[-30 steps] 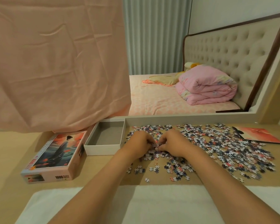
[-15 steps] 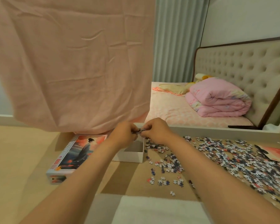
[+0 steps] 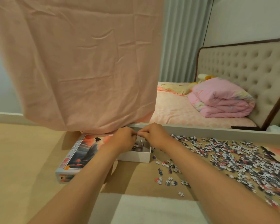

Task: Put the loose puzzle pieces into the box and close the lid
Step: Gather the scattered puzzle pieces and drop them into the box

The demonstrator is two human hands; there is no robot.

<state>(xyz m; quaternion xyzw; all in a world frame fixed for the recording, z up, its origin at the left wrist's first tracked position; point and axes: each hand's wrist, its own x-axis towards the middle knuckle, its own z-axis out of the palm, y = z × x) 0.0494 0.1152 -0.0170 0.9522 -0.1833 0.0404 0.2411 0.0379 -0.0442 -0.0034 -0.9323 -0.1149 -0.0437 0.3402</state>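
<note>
My L hand (image 3: 124, 140) & R hand (image 3: 154, 136) were curled together over the box (image 3: 136, 156) at the tabletop's (image 3: 31, 159) far edge; couldn't tell if gripping pieces. Loose pieces (image 3: 233, 156) lay to its R, lid (image 3: 87, 151) just L

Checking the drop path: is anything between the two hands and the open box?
Nothing visible. The left hand and right hand hover right over the open white box, with some puzzle pieces already inside. The lid lies beside it on the left, not covering it.
</note>
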